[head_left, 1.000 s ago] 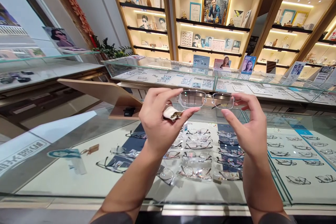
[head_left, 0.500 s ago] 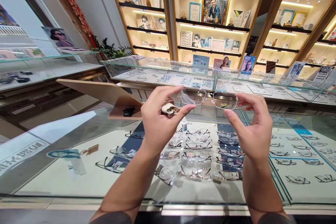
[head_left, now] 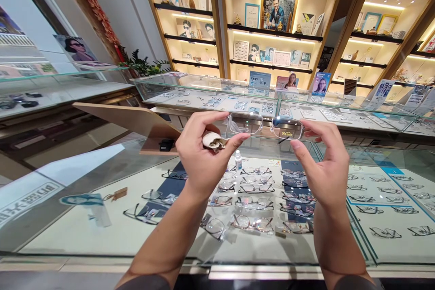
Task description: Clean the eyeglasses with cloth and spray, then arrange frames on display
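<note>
Both of my hands hold up a pair of eyeglasses (head_left: 267,121) with thin metal rims, one at each end. My left hand (head_left: 202,154) grips the left end between thumb and fingers. A crumpled whitish cloth (head_left: 212,141) is tucked in the same hand, against the palm. My right hand (head_left: 324,161) has the right end between its fingertips, with the thumb just below. Gold lettering shows on the right lens, and a clear film or reflection on the left one. Below the hands, rows of eyeglasses (head_left: 254,202) lie in a glass display case (head_left: 136,253).
A small white bottle (head_left: 238,160) stands behind the rows. To the left are a tilted wooden-framed mirror or board (head_left: 129,120), a brown tag (head_left: 117,194) and a teal cutout stand (head_left: 83,200). More glass cases (head_left: 210,82) and lit shelves (head_left: 272,31) line the back.
Both hands and the eyeglasses have shifted slightly left. The eyeglasses tilt a little differently, and the gold lettering on the right lens reads more clearly.
</note>
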A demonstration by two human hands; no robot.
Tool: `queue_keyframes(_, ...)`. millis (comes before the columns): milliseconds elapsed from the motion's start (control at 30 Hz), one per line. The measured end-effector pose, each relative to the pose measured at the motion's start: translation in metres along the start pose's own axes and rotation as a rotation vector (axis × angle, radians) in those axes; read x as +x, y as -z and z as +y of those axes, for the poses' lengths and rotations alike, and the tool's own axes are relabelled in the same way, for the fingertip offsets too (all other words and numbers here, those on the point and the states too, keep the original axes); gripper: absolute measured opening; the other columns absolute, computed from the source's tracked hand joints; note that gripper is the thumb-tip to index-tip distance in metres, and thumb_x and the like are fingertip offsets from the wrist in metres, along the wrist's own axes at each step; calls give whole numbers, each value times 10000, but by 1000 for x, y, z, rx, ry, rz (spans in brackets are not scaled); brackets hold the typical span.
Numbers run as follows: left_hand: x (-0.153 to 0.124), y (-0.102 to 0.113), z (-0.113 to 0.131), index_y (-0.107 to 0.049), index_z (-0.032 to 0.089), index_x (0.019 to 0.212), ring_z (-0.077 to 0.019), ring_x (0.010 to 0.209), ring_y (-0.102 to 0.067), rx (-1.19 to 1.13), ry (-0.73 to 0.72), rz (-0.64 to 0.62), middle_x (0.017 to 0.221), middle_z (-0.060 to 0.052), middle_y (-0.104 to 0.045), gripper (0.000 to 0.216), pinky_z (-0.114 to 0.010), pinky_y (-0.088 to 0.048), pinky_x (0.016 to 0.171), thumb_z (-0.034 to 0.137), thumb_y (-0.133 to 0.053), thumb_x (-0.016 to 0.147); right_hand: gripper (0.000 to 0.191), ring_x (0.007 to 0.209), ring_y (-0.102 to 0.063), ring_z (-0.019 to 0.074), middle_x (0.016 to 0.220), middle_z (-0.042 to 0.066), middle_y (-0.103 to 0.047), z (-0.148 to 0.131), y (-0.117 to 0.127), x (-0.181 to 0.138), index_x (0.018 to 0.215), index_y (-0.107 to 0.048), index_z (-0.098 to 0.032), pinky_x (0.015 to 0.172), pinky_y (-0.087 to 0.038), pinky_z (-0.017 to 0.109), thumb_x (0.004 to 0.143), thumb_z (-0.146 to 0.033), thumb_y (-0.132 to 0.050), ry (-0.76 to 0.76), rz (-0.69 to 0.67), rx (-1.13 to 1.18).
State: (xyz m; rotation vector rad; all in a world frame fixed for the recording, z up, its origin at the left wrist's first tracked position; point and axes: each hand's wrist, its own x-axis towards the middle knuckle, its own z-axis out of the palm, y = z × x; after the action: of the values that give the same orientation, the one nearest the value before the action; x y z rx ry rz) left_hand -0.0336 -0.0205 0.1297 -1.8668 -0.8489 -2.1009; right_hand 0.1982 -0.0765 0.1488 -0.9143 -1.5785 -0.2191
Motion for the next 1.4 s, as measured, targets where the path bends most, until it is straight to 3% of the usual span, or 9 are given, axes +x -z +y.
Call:
queue_keyframes(433,-1,2,10,-744,300,1249,-217,811,-649,100,-144,54,1026,-70,-748,431,-381,-545,643,443,-938,892,305,1051,-689,254,1203,64,-742,9,-6,-1,1356,-733,-302,954,-606,468,1059,-358,-687,-42,-78,44)
queue_keyframes(800,1,1,7,-745,248,1247,-199,884,-700,123,-226,73,1052,-50,-766,484,-337,-581,743,431,-970,860,330,1050,-699,253,1251,62,-740,15,-7,-2,1370,-722,-310,972,-599,493,1047,-367,-681,-110,-134,63)
queue_keyframes(1400,1,1,5,-763,264,1281,-160,780,-633,101,-203,43,1030,-34,-781,469,-306,-529,690,421,-951,881,294,1005,-678,231,1175,52,-729,4,-3,-2,1295,-754,-284,947,-602,460,1004,-326,-743,-98,-28,81)
